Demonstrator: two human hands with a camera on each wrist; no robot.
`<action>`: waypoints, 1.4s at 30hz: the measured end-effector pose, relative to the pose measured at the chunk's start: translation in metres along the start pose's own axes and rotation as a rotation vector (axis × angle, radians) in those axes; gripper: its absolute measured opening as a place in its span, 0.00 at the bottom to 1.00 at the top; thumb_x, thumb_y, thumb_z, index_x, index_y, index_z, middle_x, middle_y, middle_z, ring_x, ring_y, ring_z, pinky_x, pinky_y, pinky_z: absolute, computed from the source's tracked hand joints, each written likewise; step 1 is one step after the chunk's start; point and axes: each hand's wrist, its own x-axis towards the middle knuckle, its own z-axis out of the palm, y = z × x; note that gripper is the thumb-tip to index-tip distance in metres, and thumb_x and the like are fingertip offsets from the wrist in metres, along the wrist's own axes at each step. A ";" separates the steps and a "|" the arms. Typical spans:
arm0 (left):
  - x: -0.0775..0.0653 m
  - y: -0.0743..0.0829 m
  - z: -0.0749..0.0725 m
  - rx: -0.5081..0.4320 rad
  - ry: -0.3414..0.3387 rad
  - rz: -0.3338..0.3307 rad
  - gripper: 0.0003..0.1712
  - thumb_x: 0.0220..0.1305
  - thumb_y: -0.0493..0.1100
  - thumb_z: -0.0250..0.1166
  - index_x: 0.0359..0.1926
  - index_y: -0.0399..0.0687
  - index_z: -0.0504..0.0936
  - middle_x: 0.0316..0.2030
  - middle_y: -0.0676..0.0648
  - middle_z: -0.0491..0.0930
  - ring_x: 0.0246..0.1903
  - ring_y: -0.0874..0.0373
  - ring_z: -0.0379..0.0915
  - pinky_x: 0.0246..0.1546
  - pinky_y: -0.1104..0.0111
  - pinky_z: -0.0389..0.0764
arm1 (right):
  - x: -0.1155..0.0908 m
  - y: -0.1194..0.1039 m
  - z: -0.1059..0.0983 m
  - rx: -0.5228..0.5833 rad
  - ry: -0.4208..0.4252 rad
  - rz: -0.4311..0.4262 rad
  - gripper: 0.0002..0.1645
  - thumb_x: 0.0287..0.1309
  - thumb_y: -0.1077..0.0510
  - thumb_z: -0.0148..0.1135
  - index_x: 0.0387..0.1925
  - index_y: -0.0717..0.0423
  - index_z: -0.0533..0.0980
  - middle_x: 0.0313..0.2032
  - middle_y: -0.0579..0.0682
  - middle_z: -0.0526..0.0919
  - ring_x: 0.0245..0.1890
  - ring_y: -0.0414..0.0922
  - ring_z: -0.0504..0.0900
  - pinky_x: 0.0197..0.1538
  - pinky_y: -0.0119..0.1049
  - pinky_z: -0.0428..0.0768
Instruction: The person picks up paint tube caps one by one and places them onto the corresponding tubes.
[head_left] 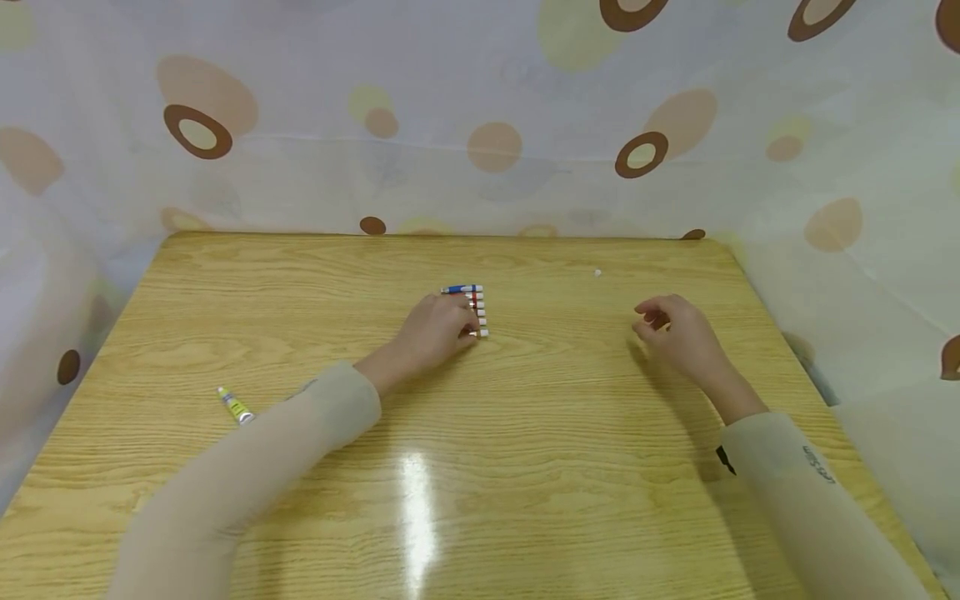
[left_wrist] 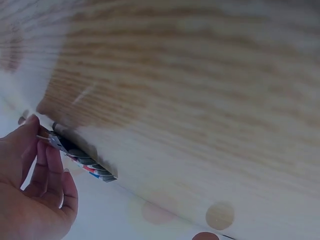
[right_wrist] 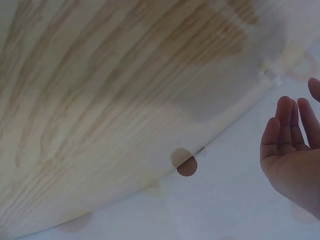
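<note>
A row of small paint tubes (head_left: 480,305) with white caps lies side by side near the middle of the table, the farthest one blue. My left hand (head_left: 437,329) is over the row and covers most of the tube bodies. Its thumb and forefinger pinch the tube at the near end, which the left wrist view shows beside the other tubes (left_wrist: 95,167). Well to the right, my right hand (head_left: 681,337) hovers above the table with fingers loosely bent and nothing in it. The right wrist view shows the fingers (right_wrist: 284,122) apart from the thumb.
A yellow paint tube (head_left: 236,406) lies at the left, partly behind my left sleeve. Toward the back right is a tiny white piece (head_left: 597,272). Something small and black (head_left: 725,460) shows beside my right sleeve. A spotted curtain (head_left: 495,148) hangs along the wooden table's (head_left: 525,500) far edge.
</note>
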 end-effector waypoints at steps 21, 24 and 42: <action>-0.002 0.000 0.003 0.073 0.046 0.020 0.07 0.66 0.44 0.71 0.40 0.46 0.91 0.39 0.48 0.89 0.43 0.54 0.85 0.49 0.59 0.84 | 0.011 0.014 0.006 -0.070 -0.122 0.053 0.19 0.74 0.58 0.57 0.57 0.68 0.77 0.49 0.65 0.80 0.49 0.58 0.79 0.51 0.51 0.79; -0.001 0.000 0.004 0.082 0.055 0.020 0.06 0.66 0.43 0.72 0.39 0.46 0.91 0.40 0.48 0.89 0.44 0.53 0.85 0.49 0.59 0.84 | 0.011 0.014 0.006 -0.071 -0.115 0.057 0.16 0.74 0.58 0.58 0.54 0.67 0.79 0.48 0.64 0.81 0.48 0.57 0.79 0.49 0.48 0.79; 0.000 -0.002 0.006 0.096 0.060 0.016 0.07 0.65 0.43 0.72 0.40 0.46 0.92 0.42 0.47 0.89 0.47 0.52 0.85 0.50 0.57 0.84 | 0.011 0.011 0.011 -0.065 -0.107 0.036 0.16 0.73 0.59 0.58 0.52 0.68 0.80 0.48 0.65 0.82 0.48 0.58 0.81 0.51 0.50 0.80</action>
